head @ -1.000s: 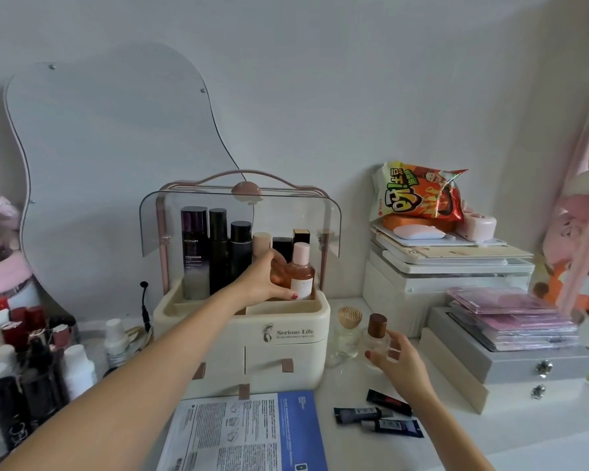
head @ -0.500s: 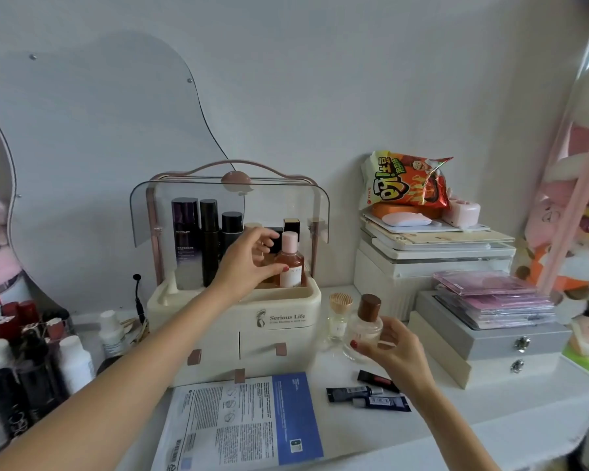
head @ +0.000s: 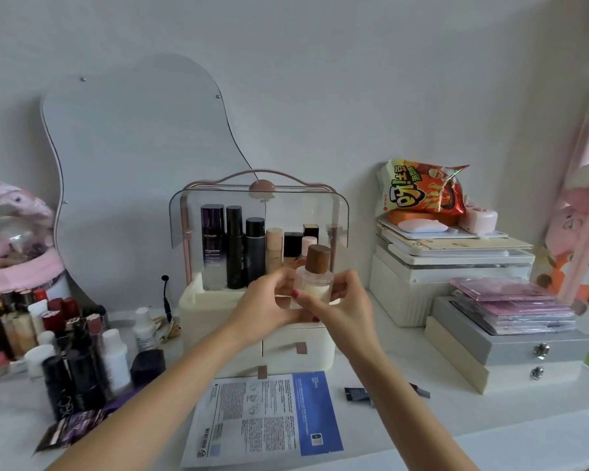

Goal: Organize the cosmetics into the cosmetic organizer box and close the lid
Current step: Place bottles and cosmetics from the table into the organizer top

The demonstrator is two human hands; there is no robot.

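Loose cosmetics [head: 65, 348] crowd the left of my white tabletop [head: 405, 416], beside the cosmetic organizer box [head: 218, 311], its clear lid [head: 184, 215] raised over a row of standing bottles [head: 233, 246]. In front of the box, my left hand [head: 266, 307] and right hand [head: 340, 307] both grip a wood-capped glass bottle [head: 315, 277], held upright. A snack bag [head: 422, 192] tops stacked boxes, right.

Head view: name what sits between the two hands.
A clear bottle with a wooden cap, held between left hand and right hand, seen in the head view.
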